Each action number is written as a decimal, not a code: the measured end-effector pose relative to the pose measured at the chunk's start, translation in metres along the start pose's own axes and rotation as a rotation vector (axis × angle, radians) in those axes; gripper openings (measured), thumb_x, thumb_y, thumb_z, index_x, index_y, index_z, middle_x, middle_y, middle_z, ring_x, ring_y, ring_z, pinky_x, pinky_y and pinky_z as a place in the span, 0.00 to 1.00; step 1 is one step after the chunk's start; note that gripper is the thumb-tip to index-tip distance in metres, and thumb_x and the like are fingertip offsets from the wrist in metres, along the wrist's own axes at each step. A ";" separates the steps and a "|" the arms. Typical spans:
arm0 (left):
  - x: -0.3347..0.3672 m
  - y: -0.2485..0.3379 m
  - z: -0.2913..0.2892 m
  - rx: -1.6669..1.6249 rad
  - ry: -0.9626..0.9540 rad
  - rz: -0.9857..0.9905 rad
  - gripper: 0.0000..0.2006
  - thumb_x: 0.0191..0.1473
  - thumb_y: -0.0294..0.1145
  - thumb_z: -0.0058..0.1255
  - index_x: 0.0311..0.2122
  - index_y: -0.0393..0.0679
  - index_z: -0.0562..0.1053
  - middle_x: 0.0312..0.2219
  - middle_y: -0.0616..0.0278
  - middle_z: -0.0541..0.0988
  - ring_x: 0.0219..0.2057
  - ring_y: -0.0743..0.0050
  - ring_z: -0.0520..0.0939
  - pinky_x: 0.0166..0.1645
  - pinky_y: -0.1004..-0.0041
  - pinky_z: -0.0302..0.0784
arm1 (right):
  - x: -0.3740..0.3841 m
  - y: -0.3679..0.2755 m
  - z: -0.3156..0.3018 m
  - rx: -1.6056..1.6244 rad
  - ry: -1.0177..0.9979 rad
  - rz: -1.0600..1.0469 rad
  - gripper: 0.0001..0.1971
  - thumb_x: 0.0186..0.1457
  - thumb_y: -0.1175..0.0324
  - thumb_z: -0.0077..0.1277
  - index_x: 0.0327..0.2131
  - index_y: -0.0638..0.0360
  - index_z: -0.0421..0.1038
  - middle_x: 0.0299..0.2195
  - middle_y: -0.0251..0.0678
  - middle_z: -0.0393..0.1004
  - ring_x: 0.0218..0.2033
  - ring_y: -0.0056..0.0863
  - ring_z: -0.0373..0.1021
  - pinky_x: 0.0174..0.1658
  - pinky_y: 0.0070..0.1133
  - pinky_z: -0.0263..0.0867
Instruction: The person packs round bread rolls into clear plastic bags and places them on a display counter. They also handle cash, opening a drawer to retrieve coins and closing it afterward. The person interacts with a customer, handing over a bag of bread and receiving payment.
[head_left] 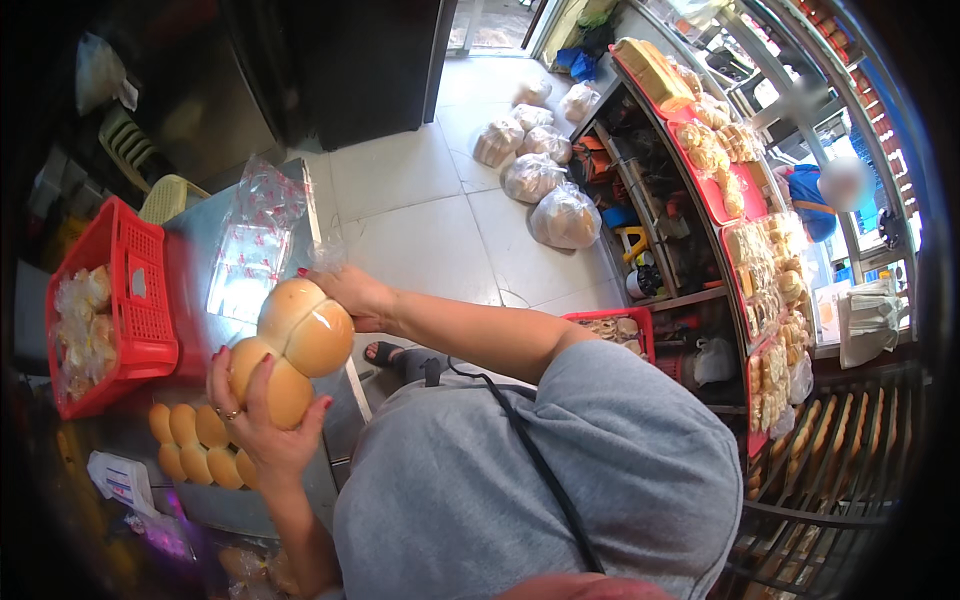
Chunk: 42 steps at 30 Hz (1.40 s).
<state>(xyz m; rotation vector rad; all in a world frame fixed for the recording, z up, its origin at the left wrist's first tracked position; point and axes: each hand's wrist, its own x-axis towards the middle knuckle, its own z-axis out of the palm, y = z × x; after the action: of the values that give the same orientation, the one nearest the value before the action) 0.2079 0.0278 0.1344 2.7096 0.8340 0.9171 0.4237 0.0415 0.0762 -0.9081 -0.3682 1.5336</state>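
A cluster of joined golden bread rolls [290,345] is held up over the steel table's near side. My left hand [265,425] grips it from below and the left, fingers spread around two of the rolls. At the cluster's far end, my right hand [350,295] has its fingers closed on a crumpled bit of clear plastic bag [326,254]. Whether the plastic wraps the rolls I cannot tell, though a shiny glint shows on the right one. More joined rolls [195,445] lie on the table left of my left hand.
On the steel table [192,245] lie clear printed plastic bags [265,205]. A red crate [140,290] of bagged rolls stands at the left. Several filled bags [565,215] sit on the tiled floor. Bread-laden display shelves [735,250] curve along the right, above a dark rack [840,440].
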 end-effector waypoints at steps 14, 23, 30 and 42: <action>-0.022 -0.060 0.041 -0.414 0.157 -0.048 0.27 0.55 0.41 0.47 0.58 0.48 0.54 0.54 0.52 0.62 0.53 0.46 0.67 0.53 0.54 0.68 | -0.042 -0.036 -0.006 -0.173 -0.281 -0.283 0.22 0.65 0.54 0.33 0.53 0.58 0.64 0.49 0.38 0.69 0.49 0.27 0.67 0.51 0.22 0.64; 0.021 0.011 0.003 0.200 -0.026 0.341 0.39 0.54 0.49 0.49 0.64 0.50 0.44 0.59 0.51 0.54 0.59 0.53 0.59 0.58 0.52 0.60 | -0.041 -0.048 -0.021 0.122 0.216 0.053 0.20 0.62 0.57 0.41 0.45 0.67 0.68 0.39 0.43 0.74 0.36 0.28 0.74 0.38 0.25 0.74; -0.015 -0.029 0.004 -1.093 0.245 -0.814 0.49 0.45 0.56 0.58 0.64 0.48 0.43 0.58 0.51 0.58 0.59 0.52 0.59 0.57 0.48 0.61 | -0.014 -0.028 -0.002 -0.250 -0.159 -0.190 0.24 0.63 0.51 0.37 0.49 0.62 0.66 0.44 0.40 0.72 0.45 0.25 0.70 0.46 0.24 0.69; -0.114 0.008 -0.103 0.204 0.659 -0.353 0.26 0.39 0.35 0.64 0.45 0.41 0.69 0.44 0.51 0.74 0.45 0.55 0.75 0.48 0.60 0.73 | 0.021 0.078 0.139 -0.977 -0.774 -0.589 0.13 0.58 0.64 0.43 0.42 0.63 0.70 0.36 0.41 0.74 0.37 0.30 0.71 0.37 0.25 0.68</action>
<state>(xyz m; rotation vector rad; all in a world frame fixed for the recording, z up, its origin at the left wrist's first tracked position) 0.0748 -0.0445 0.1607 2.2775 1.5295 1.7348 0.2713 0.0836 0.1036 -0.7514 -1.8784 1.0408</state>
